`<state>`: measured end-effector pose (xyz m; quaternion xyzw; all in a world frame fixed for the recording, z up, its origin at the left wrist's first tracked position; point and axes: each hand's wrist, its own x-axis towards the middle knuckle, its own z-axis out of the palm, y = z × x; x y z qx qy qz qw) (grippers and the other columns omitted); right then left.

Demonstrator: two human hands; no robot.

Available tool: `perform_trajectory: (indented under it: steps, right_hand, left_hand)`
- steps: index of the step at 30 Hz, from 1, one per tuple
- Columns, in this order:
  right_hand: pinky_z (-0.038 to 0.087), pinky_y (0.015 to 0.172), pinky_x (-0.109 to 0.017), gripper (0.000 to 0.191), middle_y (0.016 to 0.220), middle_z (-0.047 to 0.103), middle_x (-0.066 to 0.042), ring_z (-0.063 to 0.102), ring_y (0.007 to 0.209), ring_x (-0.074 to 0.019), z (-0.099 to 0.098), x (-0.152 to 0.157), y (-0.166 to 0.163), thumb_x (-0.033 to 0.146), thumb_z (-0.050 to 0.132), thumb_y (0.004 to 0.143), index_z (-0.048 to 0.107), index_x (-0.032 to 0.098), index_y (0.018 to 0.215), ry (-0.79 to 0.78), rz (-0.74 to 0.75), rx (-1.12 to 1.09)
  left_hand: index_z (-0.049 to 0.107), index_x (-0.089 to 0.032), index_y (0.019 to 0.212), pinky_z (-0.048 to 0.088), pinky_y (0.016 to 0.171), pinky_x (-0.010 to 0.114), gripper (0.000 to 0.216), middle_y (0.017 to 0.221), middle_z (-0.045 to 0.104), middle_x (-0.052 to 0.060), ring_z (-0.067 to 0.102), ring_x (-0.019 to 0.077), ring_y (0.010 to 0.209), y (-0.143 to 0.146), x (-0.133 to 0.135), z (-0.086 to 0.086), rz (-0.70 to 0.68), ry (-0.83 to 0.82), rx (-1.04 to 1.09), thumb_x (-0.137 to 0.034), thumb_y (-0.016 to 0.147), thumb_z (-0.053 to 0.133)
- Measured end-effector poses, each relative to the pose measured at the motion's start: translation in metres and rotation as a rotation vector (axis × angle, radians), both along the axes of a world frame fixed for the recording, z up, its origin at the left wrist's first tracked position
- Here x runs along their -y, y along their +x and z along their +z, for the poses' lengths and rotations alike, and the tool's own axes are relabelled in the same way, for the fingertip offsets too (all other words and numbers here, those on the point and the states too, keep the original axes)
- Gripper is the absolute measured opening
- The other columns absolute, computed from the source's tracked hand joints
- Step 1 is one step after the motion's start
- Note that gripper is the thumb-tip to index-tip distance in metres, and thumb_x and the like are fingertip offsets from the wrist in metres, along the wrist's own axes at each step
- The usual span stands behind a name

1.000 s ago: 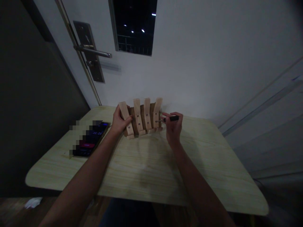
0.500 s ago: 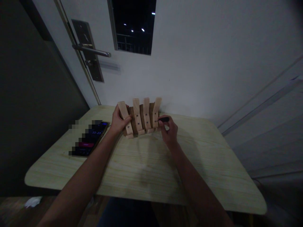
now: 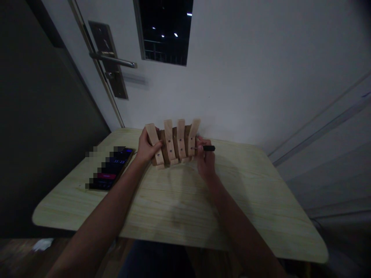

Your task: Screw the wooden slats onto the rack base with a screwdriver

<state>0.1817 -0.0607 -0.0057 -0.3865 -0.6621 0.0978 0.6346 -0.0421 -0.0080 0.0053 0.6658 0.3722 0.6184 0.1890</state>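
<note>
The left hand (image 3: 148, 147) has its grip closed on the left end of a brown board with four pale, bent wooden bars (image 3: 181, 136), held tilted at the back of the pale, wood-look tabletop (image 3: 174, 208). The right hand (image 3: 206, 161) has its grip pinched on a thin tool with a black handle (image 3: 209, 148), its tip at the low dark dot (image 3: 191, 148) on the rightmost bar. All four bars look set in place, so much seems done, but nobody can tell here which dots are tight or what is left
</note>
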Motion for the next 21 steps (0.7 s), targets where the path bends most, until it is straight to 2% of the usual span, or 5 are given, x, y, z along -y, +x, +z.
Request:
perform_trajectory:
  steps: [8, 14, 17, 19, 21]
  right_hand:
    - [0.048, 0.09, -0.041, 0.02, 0.097, 0.061, -0.007, 0.059, 0.112, -0.02, 0.007, 0.003, 0.001, 0.041, 0.036, 0.094, 0.048, 0.024, 0.092, -0.064, 0.093, -0.012]
    - [0.048, 0.086, -0.037, 0.019, 0.096, 0.063, -0.007, 0.06, 0.11, -0.0199, 0.008, 0.006, -0.002, 0.038, 0.038, 0.094, 0.048, 0.023, 0.09, -0.072, 0.058, 0.002]
    - [0.049, 0.071, -0.032, 0.02, 0.09, 0.065, -0.005, 0.064, 0.087, -0.017, 0.007, 0.007, -0.001, 0.038, 0.038, 0.093, 0.05, 0.023, 0.089, -0.097, -0.033, 0.041]
    - [0.045, 0.058, -0.026, 0.021, 0.077, 0.063, -0.002, 0.06, 0.066, -0.0133, 0.006, 0.007, 0.001, 0.038, 0.038, 0.094, 0.051, 0.023, 0.089, -0.132, -0.093, 0.063]
    - [0.041, 0.051, -0.023, 0.022, 0.068, 0.06, 0.001, 0.054, 0.055, -0.0109, 0.006, 0.008, 0.001, 0.038, 0.038, 0.094, 0.051, 0.023, 0.088, -0.158, -0.12, 0.068]
  left_hand:
    - [0.051, -0.023, 0.095, 0.048, 0.073, 0.034, 0.041, 0.09, 0.056, 0.003, 0.054, 0.0176, 0.081, 0.001, 0.0, 0.0, -0.01, 0.011, 0.001, -0.034, 0.06, 0.069]
    - [0.052, -0.021, 0.094, 0.048, 0.075, 0.033, 0.043, 0.092, 0.055, 0.003, 0.054, 0.018, 0.083, 0.001, 0.0, 0.0, 0.009, 0.007, -0.004, -0.037, 0.059, 0.07]
    - [0.052, -0.02, 0.095, 0.047, 0.074, 0.032, 0.042, 0.092, 0.055, 0.003, 0.054, 0.018, 0.083, 0.001, 0.0, -0.001, 0.016, -0.015, 0.0, -0.036, 0.059, 0.069]
    - [0.052, -0.02, 0.094, 0.047, 0.074, 0.032, 0.042, 0.091, 0.055, 0.002, 0.054, 0.0176, 0.082, 0.002, -0.001, -0.001, 0.025, -0.022, 0.0, -0.035, 0.06, 0.069]
    - [0.052, -0.021, 0.095, 0.047, 0.073, 0.032, 0.041, 0.09, 0.055, 0.002, 0.054, 0.0172, 0.081, 0.002, -0.001, -0.002, 0.031, -0.023, 0.004, -0.034, 0.059, 0.069]
